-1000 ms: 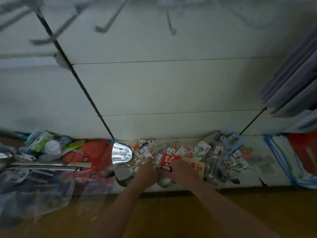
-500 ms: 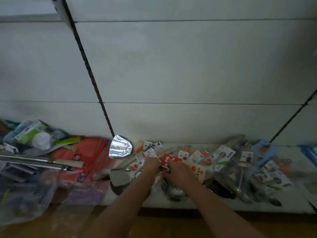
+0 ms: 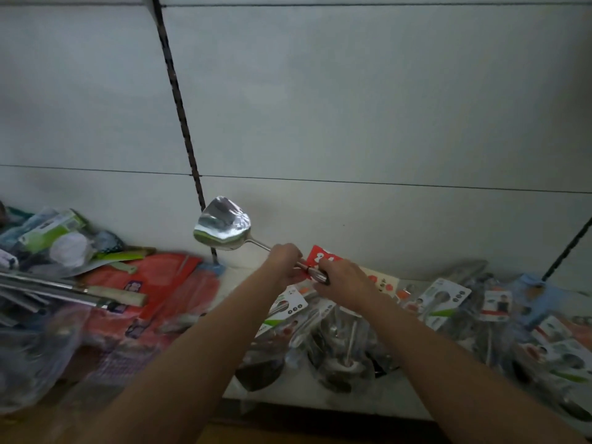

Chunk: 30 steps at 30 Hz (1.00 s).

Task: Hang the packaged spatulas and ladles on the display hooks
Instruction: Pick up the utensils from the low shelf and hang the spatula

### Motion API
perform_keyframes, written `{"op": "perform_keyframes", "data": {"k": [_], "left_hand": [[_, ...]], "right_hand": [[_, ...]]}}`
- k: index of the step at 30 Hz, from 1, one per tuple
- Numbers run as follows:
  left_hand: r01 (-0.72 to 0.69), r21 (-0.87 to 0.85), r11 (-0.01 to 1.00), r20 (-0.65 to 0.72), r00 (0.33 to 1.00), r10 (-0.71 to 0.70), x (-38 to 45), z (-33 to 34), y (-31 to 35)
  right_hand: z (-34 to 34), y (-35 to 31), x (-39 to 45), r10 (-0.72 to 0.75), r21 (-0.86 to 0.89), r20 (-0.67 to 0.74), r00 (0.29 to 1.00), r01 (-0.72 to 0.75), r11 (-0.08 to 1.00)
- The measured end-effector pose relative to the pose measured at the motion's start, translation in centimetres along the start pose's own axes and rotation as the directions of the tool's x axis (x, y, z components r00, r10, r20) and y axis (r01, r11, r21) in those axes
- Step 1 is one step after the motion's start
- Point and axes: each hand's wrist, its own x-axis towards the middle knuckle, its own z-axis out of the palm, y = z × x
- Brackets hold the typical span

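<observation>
A shiny steel spatula (image 3: 222, 227) is raised above the shelf, blade pointing up-left, with a red card (image 3: 322, 256) at its handle. My left hand (image 3: 283, 262) grips the handle near the neck. My right hand (image 3: 342, 282) grips the handle's end by the red card. Under my hands lies a heap of packaged ladles and spatulas (image 3: 336, 344) in clear bags with white and green cards. No display hook is in view.
The white shelf (image 3: 320, 395) runs along a white back panel with a black slotted upright (image 3: 179, 107). Red packages (image 3: 160, 290), metal bars (image 3: 48, 288) and bagged goods fill the left. More packaged utensils (image 3: 499, 315) crowd the right.
The spatula has lifted off the pile and now stands clear of it. Both hands rose with it. The view dropped, so the hooks seen a second ago left the frame.
</observation>
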Motion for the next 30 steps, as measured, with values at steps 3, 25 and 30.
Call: {"op": "perform_keyframes", "data": {"k": [3, 25, 30], "left_hand": [[-0.012, 0.016, 1.0, -0.008, 1.0, 0.012, 0.7, 0.1, -0.7], [-0.39, 0.886, -0.252, 0.415, 0.908, 0.052, 5.6, -1.0, -8.2], [-0.385, 0.905, -0.183, 0.406, 0.909, 0.095, 5.9, -0.4, -9.4]], "right_hand": [[0.2, 1.0, 0.2, -0.014, -0.021, 0.008, 1.0, 0.014, 1.0], [4.5, 5.9, 0.3, 0.06, -0.241, 0.132, 0.989, -0.027, 0.97], [4.5, 7.2, 0.1, 0.068, -0.229, 0.112, 0.991, -0.041, 0.973]]}}
